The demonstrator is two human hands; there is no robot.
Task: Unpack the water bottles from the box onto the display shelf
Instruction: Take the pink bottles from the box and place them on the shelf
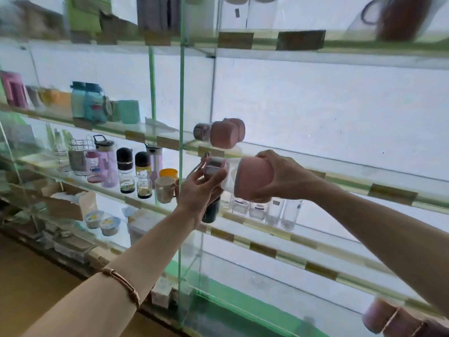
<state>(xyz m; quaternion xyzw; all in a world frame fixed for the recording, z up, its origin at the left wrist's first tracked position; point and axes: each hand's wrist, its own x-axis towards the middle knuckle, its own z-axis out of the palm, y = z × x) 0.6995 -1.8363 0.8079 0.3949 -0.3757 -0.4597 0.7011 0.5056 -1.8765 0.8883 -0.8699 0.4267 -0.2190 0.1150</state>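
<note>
The left hand (199,188) pinches the cap end of a pink bottle (239,177) held sideways in front of the glass shelf (291,164); the right hand (279,176) wraps its base. Two more bottles (223,133) lie just above (already shelved). A loose grip, I judge, could drop it onto the glasses (267,210) below.

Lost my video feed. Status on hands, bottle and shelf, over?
Both hands on one pink water bottle, held sideways: right hand grips the base, left hand the cap end. Pink bottles already on the glass shelf. Nothing blocking it.
</note>
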